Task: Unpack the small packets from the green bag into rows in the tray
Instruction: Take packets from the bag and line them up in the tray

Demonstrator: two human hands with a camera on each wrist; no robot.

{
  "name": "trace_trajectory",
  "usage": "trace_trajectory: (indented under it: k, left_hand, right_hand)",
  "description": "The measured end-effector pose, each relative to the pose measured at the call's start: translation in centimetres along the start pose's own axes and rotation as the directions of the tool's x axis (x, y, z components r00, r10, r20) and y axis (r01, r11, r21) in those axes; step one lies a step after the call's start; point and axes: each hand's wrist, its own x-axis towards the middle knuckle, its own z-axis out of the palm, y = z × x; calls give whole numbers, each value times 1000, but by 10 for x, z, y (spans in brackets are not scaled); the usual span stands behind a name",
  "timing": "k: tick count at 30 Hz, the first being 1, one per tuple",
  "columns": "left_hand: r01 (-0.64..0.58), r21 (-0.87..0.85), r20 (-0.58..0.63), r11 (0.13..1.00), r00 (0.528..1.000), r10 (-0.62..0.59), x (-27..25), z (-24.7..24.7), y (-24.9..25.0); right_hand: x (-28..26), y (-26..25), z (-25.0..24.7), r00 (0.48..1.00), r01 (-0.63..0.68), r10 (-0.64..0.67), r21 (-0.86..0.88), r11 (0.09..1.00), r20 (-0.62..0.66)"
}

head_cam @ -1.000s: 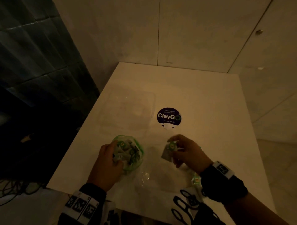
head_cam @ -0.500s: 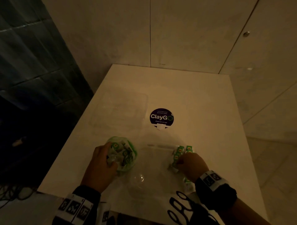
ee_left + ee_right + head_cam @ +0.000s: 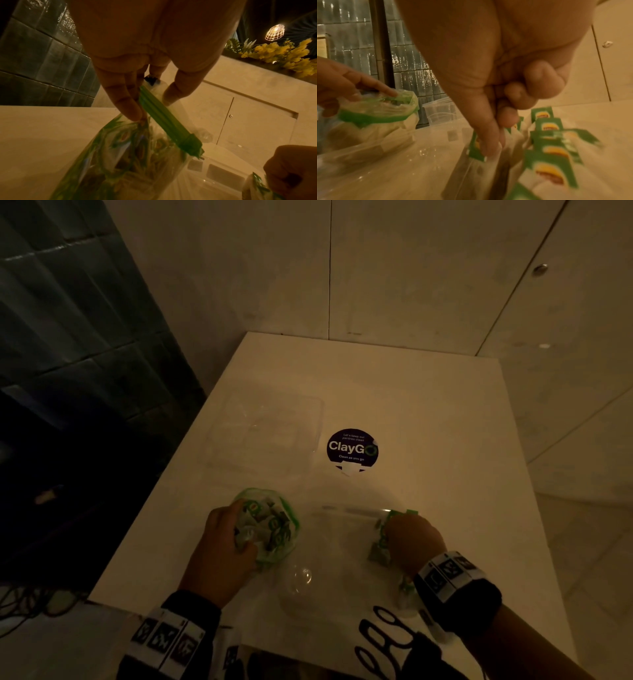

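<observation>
The right hand (image 3: 409, 539) has carried its packet (image 3: 476, 147) from above the table down into the tray (image 3: 346, 510)

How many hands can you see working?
2. The left hand grips the green bag at its rim; the right hand holds a packet in the clear tray.

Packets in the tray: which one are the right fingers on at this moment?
The packet at the left end of the row, standing apart from the others. The right hand pinches its green top; the overlapping packets to its right lie untouched.
</observation>
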Motion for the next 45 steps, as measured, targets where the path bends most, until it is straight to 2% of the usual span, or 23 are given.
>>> trace_trajectory:
  k: [7, 11, 14, 16, 18, 21, 23, 27, 32, 37, 39, 40, 45]
  left_hand:
    - [-5, 19, 19, 1000, 1000, 5, 2, -1, -2]
    - [-14, 23, 27, 1000, 1000, 13, 3, -3, -3]
    - [-2, 20, 35, 1000, 999, 1, 1, -5, -4]
    - [5, 21, 42, 1000, 999, -6, 1, -7, -4]
    - [-3, 11, 48, 1000, 999, 3, 1, -9, -3]
    - [-12, -14, 58, 1000, 998, 13, 2, -10, 0]
    - [-2, 35, 54, 999, 999, 0, 3, -13, 0]
    - [14, 41, 61, 999, 998, -17, 3, -19, -4]
    - [32, 22, 83, 999, 996, -34, 1, -19, -9]
    - [10, 57, 94, 998, 995, -15, 2, -20, -16]
    - [3, 65, 81, 998, 997, -9, 1, -21, -16]
    - [10, 66, 72, 998, 997, -15, 1, -21, -15]
    - [-44, 35, -1, 998, 999, 44, 2, -22, -20]
  right_hand:
    - [5, -3, 2, 995, 90, -94, -107, 990, -32]
    - [2, -3, -5, 993, 109, -112, -65, 992, -44]
    - [-7, -24, -15, 970, 221, -211, 68, 973, -122]
    - [-11, -56, -22, 924, 373, -339, 218, 902, -176]
    - [-11, -97, -27, 841, 540, -514, 287, 791, -166]
    - [3, -158, -18, 717, 681, -696, 173, 711, 39]
    - [19, -183, -6, 695, 702, -702, 63, 709, 152]
    - [38, -199, 4, 671, 735, -688, -131, 665, 275]
    - [44, -206, 10, 684, 728, -663, -232, 645, 303]
    - [44, -207, 12, 654, 755, -689, -223, 616, 313]
    - [41, -205, 9, 661, 749, -696, -196, 633, 279]
    - [38, -204, 5, 681, 731, -687, -180, 658, 256]
    - [26, -186, -22, 677, 735, -735, -102, 670, 46]
